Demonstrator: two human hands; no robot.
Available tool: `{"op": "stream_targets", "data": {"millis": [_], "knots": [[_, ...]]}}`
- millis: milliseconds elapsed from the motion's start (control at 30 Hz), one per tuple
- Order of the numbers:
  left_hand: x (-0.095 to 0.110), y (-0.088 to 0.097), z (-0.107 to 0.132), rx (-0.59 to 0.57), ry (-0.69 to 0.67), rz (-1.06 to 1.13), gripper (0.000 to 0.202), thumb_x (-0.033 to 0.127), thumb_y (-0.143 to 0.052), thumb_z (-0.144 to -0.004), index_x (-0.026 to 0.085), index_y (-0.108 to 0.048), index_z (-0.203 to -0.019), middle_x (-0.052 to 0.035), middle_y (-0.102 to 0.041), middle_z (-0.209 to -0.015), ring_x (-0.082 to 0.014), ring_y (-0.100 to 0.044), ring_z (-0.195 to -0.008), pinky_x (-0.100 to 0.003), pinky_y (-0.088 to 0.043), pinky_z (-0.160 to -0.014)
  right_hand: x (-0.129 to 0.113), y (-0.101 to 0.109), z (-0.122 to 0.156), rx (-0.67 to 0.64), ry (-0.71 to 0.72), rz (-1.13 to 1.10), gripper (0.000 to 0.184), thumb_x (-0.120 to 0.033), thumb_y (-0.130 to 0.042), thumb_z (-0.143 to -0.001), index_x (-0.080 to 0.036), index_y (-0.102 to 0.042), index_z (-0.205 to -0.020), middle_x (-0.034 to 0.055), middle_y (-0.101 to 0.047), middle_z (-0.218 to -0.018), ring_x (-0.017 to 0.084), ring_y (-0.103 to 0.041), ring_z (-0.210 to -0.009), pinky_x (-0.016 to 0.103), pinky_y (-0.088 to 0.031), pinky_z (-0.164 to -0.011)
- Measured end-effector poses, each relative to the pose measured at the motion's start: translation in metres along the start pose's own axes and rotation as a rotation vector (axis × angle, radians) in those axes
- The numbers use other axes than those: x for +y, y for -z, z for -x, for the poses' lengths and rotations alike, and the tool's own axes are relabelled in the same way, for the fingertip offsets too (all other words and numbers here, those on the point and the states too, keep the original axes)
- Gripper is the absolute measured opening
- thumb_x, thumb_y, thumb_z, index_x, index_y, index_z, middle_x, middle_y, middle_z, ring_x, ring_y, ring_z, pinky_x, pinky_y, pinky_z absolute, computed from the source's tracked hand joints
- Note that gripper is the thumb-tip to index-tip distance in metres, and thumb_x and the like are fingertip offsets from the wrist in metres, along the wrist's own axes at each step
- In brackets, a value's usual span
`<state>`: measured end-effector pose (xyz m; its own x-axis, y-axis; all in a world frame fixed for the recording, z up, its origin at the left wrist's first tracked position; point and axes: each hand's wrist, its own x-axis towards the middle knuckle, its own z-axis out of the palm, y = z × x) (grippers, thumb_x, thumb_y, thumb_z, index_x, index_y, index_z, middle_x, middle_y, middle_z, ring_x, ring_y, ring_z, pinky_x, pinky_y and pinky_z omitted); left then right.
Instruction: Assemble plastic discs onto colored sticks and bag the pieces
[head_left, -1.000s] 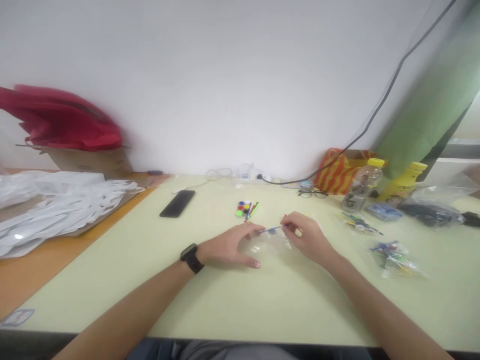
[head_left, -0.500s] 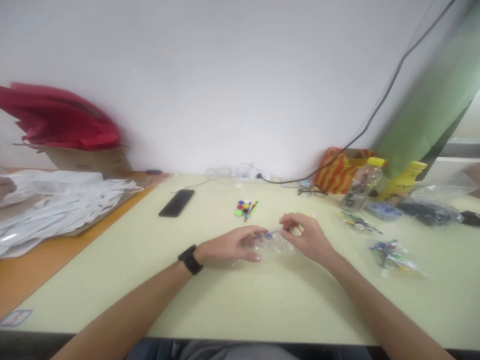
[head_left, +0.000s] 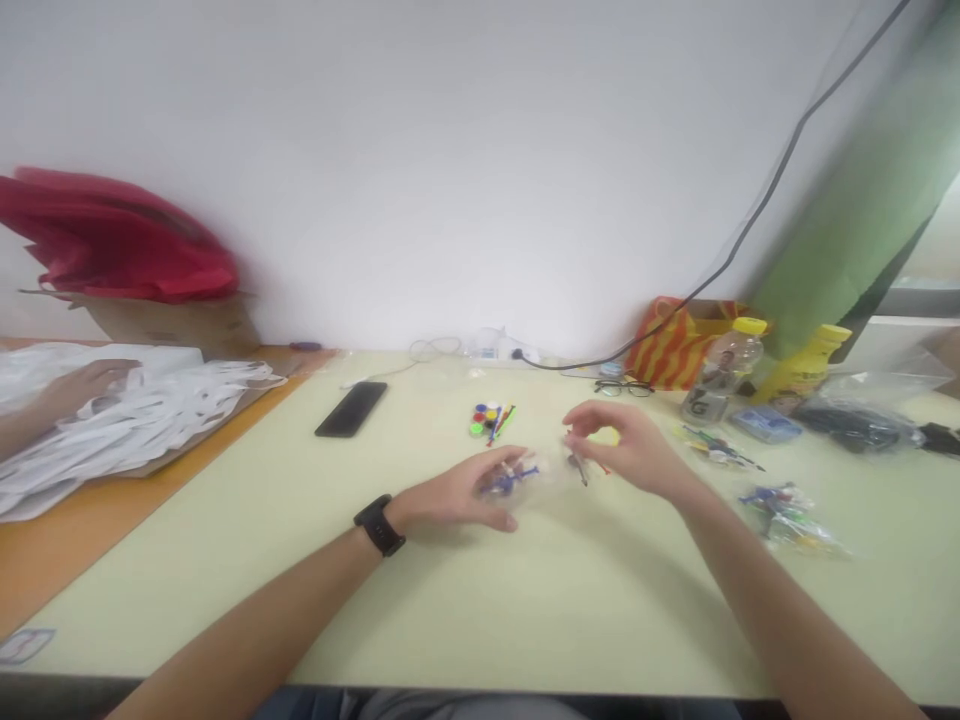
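My left hand (head_left: 457, 492), a black watch on its wrist, is curled round a clear plastic bag (head_left: 541, 488) with blue plastic pieces (head_left: 508, 482) in it. To its right my right hand (head_left: 619, 445) is raised over the table, thumb and fingers pinched together. Small plastic pieces (head_left: 581, 468), dark and red, stick out below these fingertips; their exact shape is blurred. Some yellow shows behind the fingers. Beyond both hands lie several round coloured discs (head_left: 480, 413) beside thin coloured sticks (head_left: 501, 425).
Filled clear bags (head_left: 787, 515) lie at the right, near bottles (head_left: 724, 375) and a striped bag (head_left: 660, 345). Glasses (head_left: 624, 387) and a phone (head_left: 351, 409) lie farther back. At the left, another person's hand (head_left: 90, 385) rests on white fabric bags (head_left: 180, 410).
My right hand has moved slightly right, away from the left, with small pieces in its fingers. Blue pieces now show by my left hand. Another person's hand has reached in at the left.
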<state>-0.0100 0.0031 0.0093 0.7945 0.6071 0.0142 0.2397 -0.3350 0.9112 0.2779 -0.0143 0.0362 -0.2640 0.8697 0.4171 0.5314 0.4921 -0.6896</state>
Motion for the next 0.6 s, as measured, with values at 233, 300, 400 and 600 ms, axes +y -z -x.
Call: {"op": "stream_targets", "data": {"millis": [233,300,400,600], "knots": [[-0.009,0.007,-0.004,0.122,0.02,0.334,0.067,0.03,-0.075,-0.081,0.029,-0.056,-0.145,-0.0077,-0.055,-0.127,-0.0229,-0.054,-0.107,-0.036,-0.045,-0.091,0.023,0.002,0.0,-0.162,-0.139,0.27,0.019,-0.034,-0.055,-0.095,-0.022,-0.068,-0.09,0.0039,-0.074,-0.084,0.019,-0.065,-0.074,0.029,-0.046,-0.066],[-0.012,0.006,-0.004,0.125,0.046,0.35,0.063,0.032,-0.074,-0.084,0.03,-0.057,-0.145,-0.0079,-0.055,-0.127,-0.0225,-0.054,-0.106,-0.034,-0.044,-0.089,0.032,-0.016,-0.002,-0.153,-0.193,0.447,0.012,-0.029,-0.057,-0.093,-0.023,-0.067,-0.096,0.0041,-0.074,-0.088,0.021,-0.066,-0.08,0.029,-0.042,-0.068],[-0.016,0.004,-0.005,0.111,0.049,0.38,0.062,0.039,-0.072,-0.087,0.029,-0.056,-0.146,-0.0093,-0.055,-0.128,-0.0217,-0.055,-0.1,-0.033,-0.043,-0.082,0.04,-0.04,-0.007,-0.159,-0.272,0.587,0.009,-0.024,-0.058,-0.092,-0.021,-0.065,-0.097,0.0078,-0.072,-0.091,0.023,-0.065,-0.084,0.03,-0.036,-0.066],[-0.019,0.004,-0.006,0.086,0.014,0.42,0.06,0.049,-0.066,-0.091,0.025,-0.058,-0.145,-0.0113,-0.055,-0.127,-0.0184,-0.053,-0.089,-0.03,-0.04,-0.074,0.045,-0.054,-0.011,-0.154,-0.323,0.528,0.028,-0.01,-0.058,-0.085,-0.018,-0.065,-0.11,0.0074,-0.071,-0.086,0.021,-0.066,-0.08,0.027,-0.036,-0.062]]}}
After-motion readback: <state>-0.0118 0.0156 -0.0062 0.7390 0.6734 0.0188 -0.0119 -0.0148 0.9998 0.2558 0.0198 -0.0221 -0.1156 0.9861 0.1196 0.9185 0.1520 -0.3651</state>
